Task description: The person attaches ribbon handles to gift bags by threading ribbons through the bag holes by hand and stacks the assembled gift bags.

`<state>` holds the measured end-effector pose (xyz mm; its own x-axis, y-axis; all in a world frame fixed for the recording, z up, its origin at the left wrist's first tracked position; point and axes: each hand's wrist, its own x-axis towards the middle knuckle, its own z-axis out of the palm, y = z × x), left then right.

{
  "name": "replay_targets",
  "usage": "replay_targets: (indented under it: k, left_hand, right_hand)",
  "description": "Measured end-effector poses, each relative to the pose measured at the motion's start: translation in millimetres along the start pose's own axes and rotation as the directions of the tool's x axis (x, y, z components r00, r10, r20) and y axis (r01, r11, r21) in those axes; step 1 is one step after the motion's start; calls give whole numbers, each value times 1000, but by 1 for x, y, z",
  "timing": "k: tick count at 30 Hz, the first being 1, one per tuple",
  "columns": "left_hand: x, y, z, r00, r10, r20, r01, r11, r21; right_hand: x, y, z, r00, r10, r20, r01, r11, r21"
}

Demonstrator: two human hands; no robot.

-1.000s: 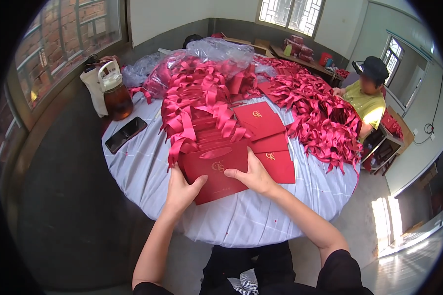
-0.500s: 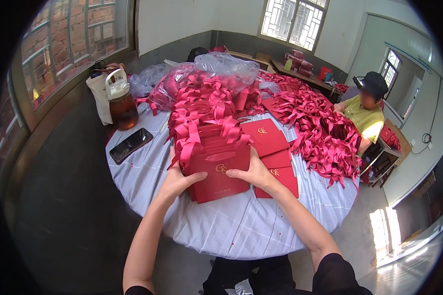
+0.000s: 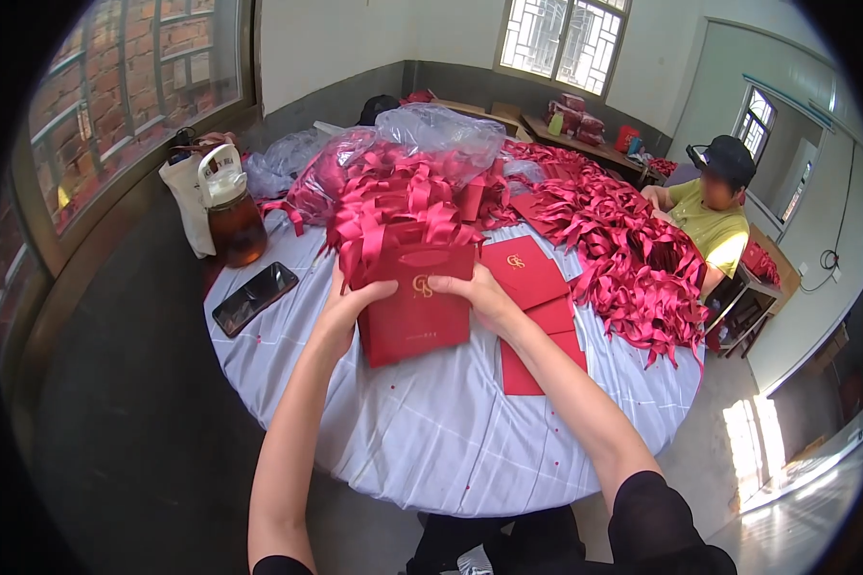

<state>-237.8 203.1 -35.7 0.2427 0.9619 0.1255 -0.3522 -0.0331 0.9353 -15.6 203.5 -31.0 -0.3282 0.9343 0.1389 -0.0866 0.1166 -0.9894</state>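
A stack of red paper gift bags point(image 3: 417, 321) with pink-red ribbon handles stands upright in front of me. My left hand point(image 3: 340, 311) grips its left side, thumb across the front face. From the right, my right hand point(image 3: 479, 295) clasps the same stack, its thumb also on the front near the gold emblem. The fingers of both hands are hidden behind or beside the bags. Directly behind is a long row of similar bags, topped by looped ribbons point(image 3: 393, 196). Flat red bags point(image 3: 523, 273) lie overlapping just right of my right hand.
A white-clothed round table point(image 3: 431, 431) carries it all. At left are a black phone point(image 3: 256, 299), a jug of dark drink point(image 3: 235, 225) and a cloth bag point(image 3: 190, 206). Clear plastic point(image 3: 441, 134) covers the far bags. A ribbon heap point(image 3: 623, 259) lies before a person in yellow point(image 3: 710, 225).
Both hands have shifted the gripped bags slightly left and away from me, up against the row behind. The bags now stand more upright. My view has tilted a little.
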Motion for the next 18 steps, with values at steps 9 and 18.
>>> replay_targets:
  k: [9,18]
  left_hand:
    - [-5,-30,-6,998,-34,-47,31,997,-70]
    - [-47,-15,26,990,34,-135,-41,998,-50]
  right_hand:
    - [4,12,-2,994,-69,87,72,997,-36]
    - [-23,3,2,999,-19,39,20,999,-47]
